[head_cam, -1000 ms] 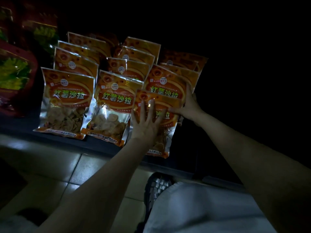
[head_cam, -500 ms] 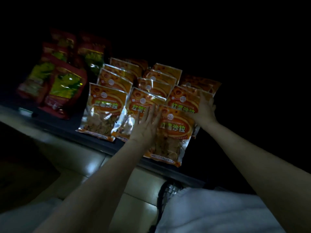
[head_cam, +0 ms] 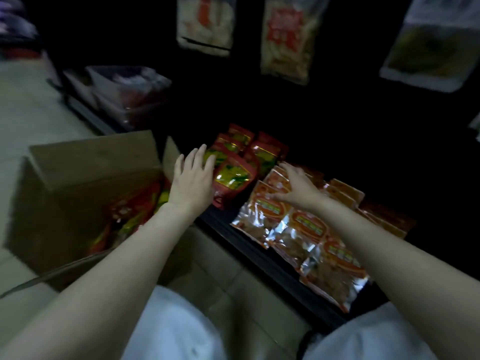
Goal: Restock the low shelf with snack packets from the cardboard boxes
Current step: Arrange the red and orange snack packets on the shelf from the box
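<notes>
- Orange packets point(head_cam: 306, 227) in overlapping rows on the low shelf point(head_cam: 262, 263), front ones leaning over its edge; worth nudging back so none slide off.
- Right hand point(head_cam: 298, 188) flat on the leftmost orange row, fingers spread and straight, pressing, gripping nothing. Best kept light, just steadying the row upright.
- Left hand point(head_cam: 192, 178) over the near red packets point(head_cam: 233, 175), fingers relaxed and slightly apart, holding nothing; contact with the front packet likely but hard to tell in the blur.
- Probably squaring the two stacks before the next reach. Red rows tilt toward the orange, so pushing them back and left would open room.
- Cardboard box point(head_cam: 85, 183) open on the floor just left of the shelf, more red packets inside. Short reach for the left hand; best lifted a few at a time by the top seals, then slotted in front of the matching red rows.
- Further back, dim hanging bags point(head_cam: 285, 35), too blurred to identify.
</notes>
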